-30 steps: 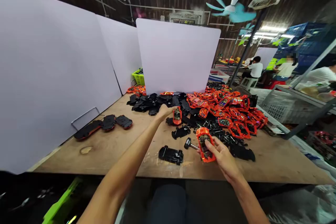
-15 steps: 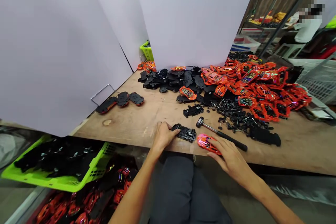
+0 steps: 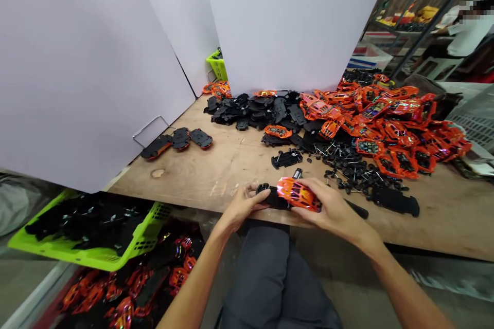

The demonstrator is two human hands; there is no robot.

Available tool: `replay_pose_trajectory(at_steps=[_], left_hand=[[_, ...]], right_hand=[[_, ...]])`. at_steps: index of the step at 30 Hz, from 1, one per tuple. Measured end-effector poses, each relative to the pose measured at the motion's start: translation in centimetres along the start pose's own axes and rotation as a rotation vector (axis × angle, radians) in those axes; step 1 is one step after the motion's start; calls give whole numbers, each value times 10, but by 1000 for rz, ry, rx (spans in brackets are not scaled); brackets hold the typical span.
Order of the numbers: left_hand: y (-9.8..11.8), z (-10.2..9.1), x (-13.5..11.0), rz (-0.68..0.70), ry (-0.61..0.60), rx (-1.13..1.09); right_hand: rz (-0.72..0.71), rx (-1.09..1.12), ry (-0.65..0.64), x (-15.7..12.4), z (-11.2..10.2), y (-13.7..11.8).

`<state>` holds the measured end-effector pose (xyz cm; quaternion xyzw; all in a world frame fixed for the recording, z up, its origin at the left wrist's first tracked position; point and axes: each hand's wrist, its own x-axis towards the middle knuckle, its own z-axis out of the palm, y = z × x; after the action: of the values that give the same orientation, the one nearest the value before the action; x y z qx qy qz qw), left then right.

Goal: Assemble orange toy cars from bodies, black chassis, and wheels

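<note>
Near the table's front edge, my left hand (image 3: 246, 205) grips the left end of a black toy car chassis (image 3: 273, 198). My right hand (image 3: 324, 203) has its fingers around an orange toy car body (image 3: 298, 194). The body is held just above the right part of the chassis and hides some of it; I cannot tell whether they touch. Behind my right hand lies a hammer (image 3: 358, 209), with its metal head and the end of its black handle showing. Another black chassis (image 3: 286, 158) sits a little farther back.
Orange car bodies (image 3: 401, 105) are heaped at the right, beside black chassis parts (image 3: 262, 110) and loose wheel axles (image 3: 347, 164). Three assembled cars (image 3: 180, 139) lie upside down at left. A green basket (image 3: 73, 259) stands below the edge; white panels (image 3: 293, 25) rise behind.
My right hand has lifted the orange body off the table and brought it left over the chassis. My left hand has raised the chassis slightly and tilted it.
</note>
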<state>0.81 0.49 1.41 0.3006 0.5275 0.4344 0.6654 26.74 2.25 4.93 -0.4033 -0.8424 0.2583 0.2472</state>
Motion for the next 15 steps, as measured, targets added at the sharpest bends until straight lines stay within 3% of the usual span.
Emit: replay_pose_trajectory(at_steps=[3,6,15], left_hand=[[-5,-5,1,-6,-2,-52],[-9,-10,4,-33,-10,-98],[-20,-10,11,7,-10,-137]], right_hand=[[-94,37,-37,20,35,-4],[-124,5,-65,30,52,1],[-144,-115,-260,47,49,-1]])
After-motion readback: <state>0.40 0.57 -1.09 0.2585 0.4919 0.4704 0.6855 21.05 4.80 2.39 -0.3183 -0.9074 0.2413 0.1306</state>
